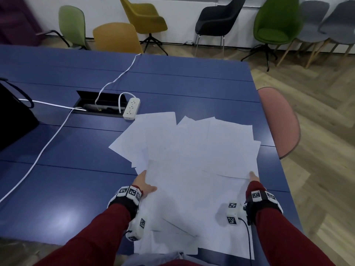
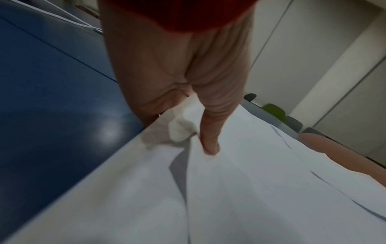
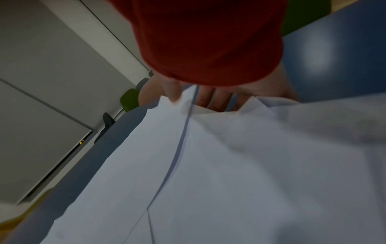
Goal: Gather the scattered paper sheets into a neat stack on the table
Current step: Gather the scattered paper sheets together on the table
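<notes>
Several white paper sheets [image 1: 192,160] lie fanned and overlapping on the blue table [image 1: 172,77], reaching over its near edge. My left hand [image 1: 145,184] is at the pile's left edge. In the left wrist view its thumb [image 2: 211,145] presses on top of the paper sheets [image 2: 250,189] while its fingers are hidden beneath them. My right hand [image 1: 254,177] is at the pile's right edge. In the right wrist view its thumb [image 3: 173,92] lies over the paper sheets [image 3: 229,165] and its fingers [image 3: 213,99] show under the lifted edge.
A white power strip [image 1: 131,108] lies just beyond the sheets, beside an open cable hatch [image 1: 99,103]. A white cable [image 1: 48,144] runs across the table's left part. A black bag [image 1: 13,116] stands at far left. A pink chair [image 1: 278,121] is at the right edge.
</notes>
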